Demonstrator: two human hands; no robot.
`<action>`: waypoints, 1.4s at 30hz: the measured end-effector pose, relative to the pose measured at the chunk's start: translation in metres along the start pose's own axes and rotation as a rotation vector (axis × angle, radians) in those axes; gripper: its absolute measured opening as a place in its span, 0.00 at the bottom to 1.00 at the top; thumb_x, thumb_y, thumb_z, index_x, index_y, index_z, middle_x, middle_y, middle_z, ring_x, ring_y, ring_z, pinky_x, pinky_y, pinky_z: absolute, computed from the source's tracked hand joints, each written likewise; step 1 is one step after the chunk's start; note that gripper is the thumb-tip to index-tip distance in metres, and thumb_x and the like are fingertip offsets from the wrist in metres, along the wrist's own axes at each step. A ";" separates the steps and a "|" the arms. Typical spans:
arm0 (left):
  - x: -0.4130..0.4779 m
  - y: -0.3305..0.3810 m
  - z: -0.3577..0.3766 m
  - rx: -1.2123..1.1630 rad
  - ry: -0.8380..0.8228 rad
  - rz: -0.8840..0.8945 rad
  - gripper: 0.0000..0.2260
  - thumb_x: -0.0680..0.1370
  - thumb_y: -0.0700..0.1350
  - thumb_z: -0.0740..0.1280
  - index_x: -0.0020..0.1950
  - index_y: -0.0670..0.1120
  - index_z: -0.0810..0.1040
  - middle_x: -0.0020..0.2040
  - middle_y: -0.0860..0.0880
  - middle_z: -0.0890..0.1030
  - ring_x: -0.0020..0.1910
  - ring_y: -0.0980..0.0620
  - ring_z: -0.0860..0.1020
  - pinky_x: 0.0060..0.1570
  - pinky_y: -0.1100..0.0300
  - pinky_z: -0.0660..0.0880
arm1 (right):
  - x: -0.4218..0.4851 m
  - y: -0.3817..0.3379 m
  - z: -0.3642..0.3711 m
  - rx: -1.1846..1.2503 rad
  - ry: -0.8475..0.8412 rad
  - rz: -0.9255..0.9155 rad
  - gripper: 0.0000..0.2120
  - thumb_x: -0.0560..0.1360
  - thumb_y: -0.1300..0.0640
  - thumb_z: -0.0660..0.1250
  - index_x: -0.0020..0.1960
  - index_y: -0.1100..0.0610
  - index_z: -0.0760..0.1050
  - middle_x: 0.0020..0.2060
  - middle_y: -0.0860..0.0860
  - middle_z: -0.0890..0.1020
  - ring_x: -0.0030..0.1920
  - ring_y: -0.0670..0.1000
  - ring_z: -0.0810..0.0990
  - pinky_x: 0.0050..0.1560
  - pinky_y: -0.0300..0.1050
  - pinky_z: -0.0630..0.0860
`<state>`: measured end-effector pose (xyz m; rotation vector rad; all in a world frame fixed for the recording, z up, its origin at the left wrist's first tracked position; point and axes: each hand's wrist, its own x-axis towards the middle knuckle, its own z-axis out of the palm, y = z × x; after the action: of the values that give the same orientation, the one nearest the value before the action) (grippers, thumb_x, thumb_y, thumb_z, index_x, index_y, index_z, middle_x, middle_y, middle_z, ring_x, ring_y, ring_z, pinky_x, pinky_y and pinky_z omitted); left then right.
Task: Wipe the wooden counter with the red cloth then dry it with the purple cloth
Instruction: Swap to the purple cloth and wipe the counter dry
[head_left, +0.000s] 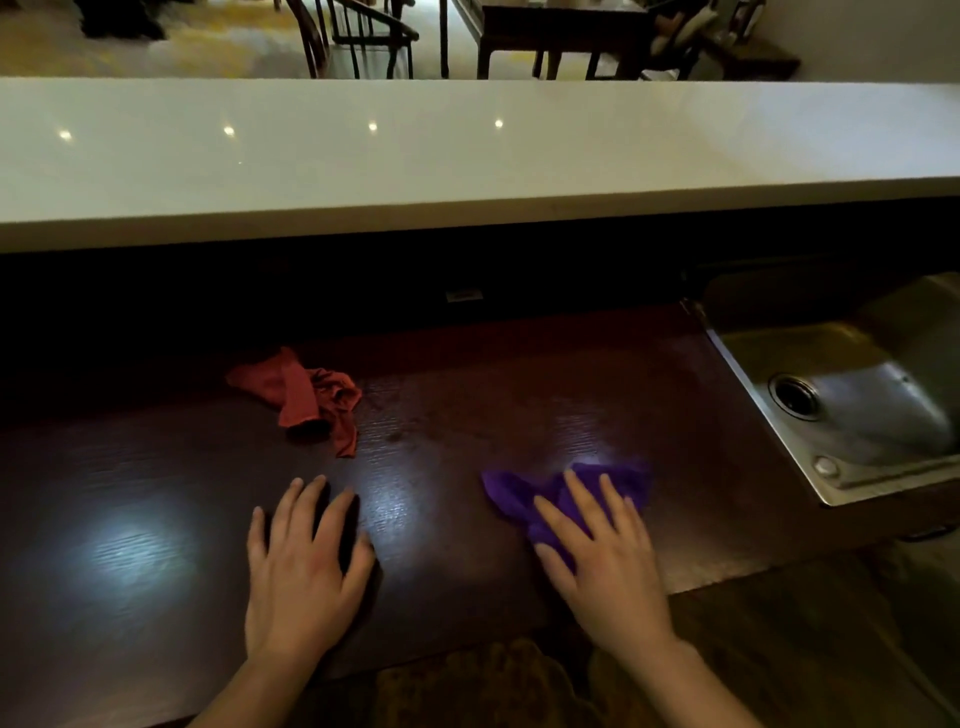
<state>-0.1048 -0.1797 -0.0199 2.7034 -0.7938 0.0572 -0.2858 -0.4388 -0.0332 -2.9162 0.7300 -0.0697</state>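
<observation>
The dark wooden counter (467, 405) runs across the lower half of the view. A crumpled red cloth (306, 397) lies on it toward the back left, untouched by either hand. My right hand (602, 551) rests flat on the purple cloth (524, 499), fingers spread, pressing it against the wood near the front right. My left hand (306, 566) lies flat and bare on the counter, fingers apart, below the red cloth. Part of the purple cloth is hidden under my right hand.
A steel sink (852, 395) with a drain is set into the counter at the right. A raised white ledge (415, 156) overhangs the back. Beyond it stand dark chairs (363, 36) and a table (566, 31). The counter's front edge is near my wrists.
</observation>
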 end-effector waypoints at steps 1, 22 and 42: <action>0.000 -0.002 0.001 0.000 -0.003 0.010 0.25 0.74 0.57 0.56 0.66 0.47 0.76 0.70 0.42 0.72 0.74 0.42 0.63 0.72 0.35 0.55 | -0.005 0.014 -0.003 0.002 -0.015 -0.018 0.25 0.78 0.33 0.51 0.73 0.37 0.63 0.77 0.47 0.62 0.76 0.59 0.59 0.74 0.60 0.57; 0.011 0.039 0.020 0.101 -0.181 -0.022 0.26 0.76 0.63 0.51 0.74 0.60 0.65 0.78 0.46 0.62 0.79 0.44 0.51 0.72 0.32 0.44 | 0.121 0.099 -0.038 0.048 -0.084 0.478 0.28 0.75 0.28 0.49 0.74 0.33 0.56 0.80 0.50 0.53 0.77 0.64 0.48 0.75 0.64 0.48; 0.013 0.043 0.012 0.054 -0.174 -0.024 0.24 0.74 0.59 0.57 0.69 0.57 0.73 0.74 0.44 0.69 0.76 0.41 0.60 0.70 0.29 0.53 | 0.103 -0.040 0.003 0.009 -0.017 -0.220 0.24 0.77 0.32 0.52 0.72 0.31 0.60 0.78 0.48 0.59 0.77 0.65 0.53 0.73 0.68 0.54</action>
<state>-0.1171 -0.2244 -0.0170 2.7966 -0.8194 -0.1666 -0.1766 -0.4521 -0.0290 -2.9723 0.4029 -0.0706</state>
